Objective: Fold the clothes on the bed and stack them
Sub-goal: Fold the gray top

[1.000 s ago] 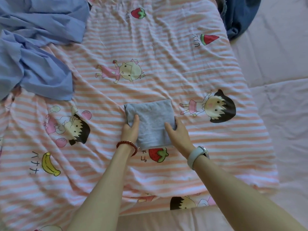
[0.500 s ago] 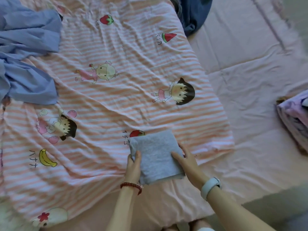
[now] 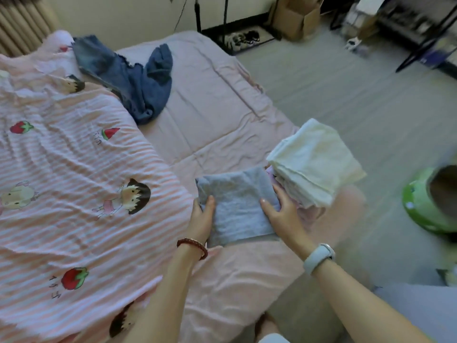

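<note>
A folded grey garment (image 3: pixel 236 206) hangs just above the pink bed sheet (image 3: pixel 210 115), held from both sides. My left hand (image 3: pixel 201 220) grips its left edge with the thumb on top. My right hand (image 3: pixel 282 214) grips its right edge, thumb on top. Directly to the right stands a stack of folded clothes (image 3: pixel 314 164) near the bed's right edge, with a cream piece on top. The grey garment's right side nearly touches that stack. Unfolded blue denim clothes (image 3: pixel 131 75) lie at the far side of the bed.
A pink striped cartoon blanket (image 3: pixel 74 181) covers the bed's left half. Right of the bed is bare floor (image 3: pixel 358 100), with a green round object (image 3: pixel 430 201) close to the stack. A cardboard box (image 3: pixel 296 18) and dark stands are at the back.
Both hands lifted the folded grey garment off the striped blanket and carried it right, beside the stack of folded clothes. The view swung right.
</note>
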